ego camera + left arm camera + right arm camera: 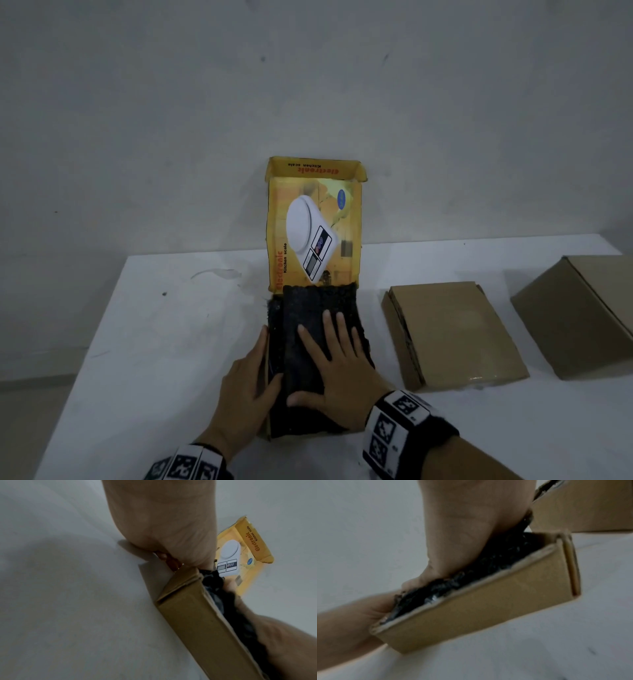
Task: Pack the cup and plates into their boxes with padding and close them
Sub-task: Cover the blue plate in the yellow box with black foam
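Note:
An open cardboard box (197, 622) lies on the white table, its yellow lid (315, 226) with a kitchen-scale print standing upright against the wall. Black padding (315, 308) fills the box and hides whatever lies under it. My right hand (335, 363) presses flat on the padding with spread, straight fingers. My left hand (246, 387) lies along the box's left wall, fingers straight outside it and thumb laid over onto the padding. In the right wrist view the padding (488, 563) bulges above the box's near wall (479, 608). No cup or plate shows.
Two closed brown cardboard boxes sit to the right: a flat one (452, 332) close beside the open box, and a bigger one (582, 311) near the table's right edge. The white table (154, 325) stretches out to the left. A wall stands right behind it.

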The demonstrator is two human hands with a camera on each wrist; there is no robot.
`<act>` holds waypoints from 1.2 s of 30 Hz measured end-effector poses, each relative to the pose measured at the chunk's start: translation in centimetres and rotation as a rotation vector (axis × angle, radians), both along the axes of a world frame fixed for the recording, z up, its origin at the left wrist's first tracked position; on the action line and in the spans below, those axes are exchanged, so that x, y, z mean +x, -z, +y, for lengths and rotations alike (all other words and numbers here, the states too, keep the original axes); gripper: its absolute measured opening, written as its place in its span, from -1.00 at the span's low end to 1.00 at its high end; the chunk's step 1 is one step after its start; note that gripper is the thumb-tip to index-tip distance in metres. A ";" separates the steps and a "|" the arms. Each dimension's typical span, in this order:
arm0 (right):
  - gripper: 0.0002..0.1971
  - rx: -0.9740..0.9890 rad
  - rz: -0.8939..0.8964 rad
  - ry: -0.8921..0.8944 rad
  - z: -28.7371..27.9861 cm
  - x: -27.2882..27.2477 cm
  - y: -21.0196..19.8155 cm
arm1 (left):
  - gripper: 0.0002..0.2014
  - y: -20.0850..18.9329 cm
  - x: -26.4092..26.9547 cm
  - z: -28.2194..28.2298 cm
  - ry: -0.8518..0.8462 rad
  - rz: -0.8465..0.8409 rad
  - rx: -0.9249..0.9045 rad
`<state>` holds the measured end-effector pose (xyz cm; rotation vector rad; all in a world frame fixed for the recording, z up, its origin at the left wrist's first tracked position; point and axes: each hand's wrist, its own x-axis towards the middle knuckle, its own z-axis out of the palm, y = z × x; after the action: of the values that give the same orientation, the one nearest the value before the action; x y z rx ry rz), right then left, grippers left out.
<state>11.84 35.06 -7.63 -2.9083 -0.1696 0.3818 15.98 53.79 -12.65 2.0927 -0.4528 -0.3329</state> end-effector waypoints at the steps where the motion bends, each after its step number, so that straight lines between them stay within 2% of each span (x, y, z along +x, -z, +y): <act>1: 0.04 0.005 0.014 -0.010 -0.1 0.1 0.2 | -0.26 0.3 0.0 0.2 -0.004 0.014 -0.002; 3: 0.05 -0.017 0.057 -0.009 0.0 0.2 1.3 | -0.32 -0.1 -0.1 0.1 -0.025 0.054 -0.016; 6: 0.02 -0.074 0.027 0.023 0.2 0.7 1.0 | -0.51 -2.3 0.5 -0.9 -0.116 0.260 -0.191; 9: -0.02 -0.095 0.044 0.007 0.3 1.1 1.4 | -0.53 -3.8 3.9 -1.9 -0.243 0.281 -0.214; 12: 0.03 -0.102 0.016 -0.021 0.2 1.0 1.0 | -0.51 -6.0 7.8 -3.0 -0.227 0.326 -0.259; 13: 0.04 -0.085 0.076 -0.039 0.1 0.9 1.2 | -0.49 -6.8 8.9 -3.4 -0.222 0.359 -0.309; 16: 0.06 -0.019 0.130 -0.040 -0.2 0.8 1.1 | -0.25 -9.3 10.6 -4.1 -0.180 0.395 -0.391; 18: 0.07 0.021 0.094 -0.026 -0.3 0.8 1.5 | -0.21 -10.1 10.7 -4.1 -0.152 0.392 -0.387; 23: 0.06 0.019 0.144 -0.004 -0.5 1.2 -0.6 | -0.47 -11.8 9.1 -3.9 -0.074 0.360 -0.373; 25: 0.04 0.035 0.059 0.043 -0.6 1.7 -2.0 | -0.58 -12.9 8.4 -4.3 -0.051 0.378 -0.411; 28: 0.13 -0.013 -0.095 0.114 -1.2 3.2 -3.0 | -0.77 -13.5 8.1 -5.1 -0.036 0.362 -0.437; 31: 0.17 -0.087 0.031 0.149 -2.0 4.3 -2.1 | -0.81 -12.6 7.9 -5.1 -0.060 0.379 -0.438; 33: 0.26 -0.142 0.117 0.142 -2.3 4.5 -1.5 | -0.73 -11.9 7.8 -4.8 -0.105 0.428 -0.441; 36: 0.30 -0.193 0.144 0.124 -2.2 4.5 -0.8 | -0.71 -11.8 7.8 -4.7 -0.115 0.432 -0.420</act>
<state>16.35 32.88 -6.80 -3.0437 0.0741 0.6144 23.76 49.07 -0.86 1.5735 -0.1270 -0.5549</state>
